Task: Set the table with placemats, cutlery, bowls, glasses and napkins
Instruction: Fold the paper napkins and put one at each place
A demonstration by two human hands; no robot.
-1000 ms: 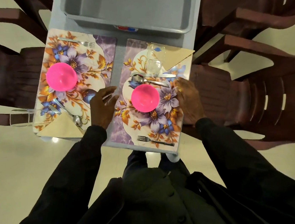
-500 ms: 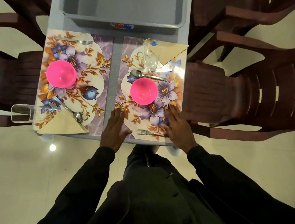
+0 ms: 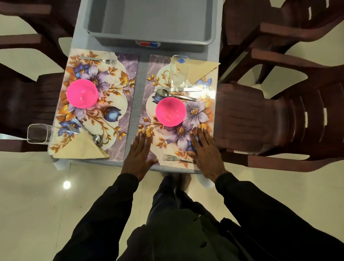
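Observation:
Two floral placemats lie side by side on a narrow grey table [image 3: 137, 86]. The left placemat [image 3: 119, 115] carries a pink bowl [image 3: 82, 93], a fork [image 3: 101, 59], a spoon [image 3: 90, 132], a beige napkin [image 3: 81, 151] and a glass [image 3: 37, 134] at its near left corner. The right placemat [image 3: 203, 96] carries a pink bowl [image 3: 170, 111], a glass [image 3: 178, 71], a napkin [image 3: 200, 70], a spoon [image 3: 173, 94] and a fork [image 3: 173, 158]. My left hand [image 3: 140, 156] rests flat on the right placemat's near left corner. My right hand [image 3: 206, 150] lies flat on its near right part, over the fork's handle.
A grey plastic tub [image 3: 152, 13] stands at the far end of the table. Dark brown plastic chairs stand on the left [image 3: 11, 102] and on the right [image 3: 293, 104]. The floor [image 3: 25, 213] is pale tile.
Both hands slid from beside the right bowl back to the near edge of the right placemat and now lie flat there. The view shifted slightly.

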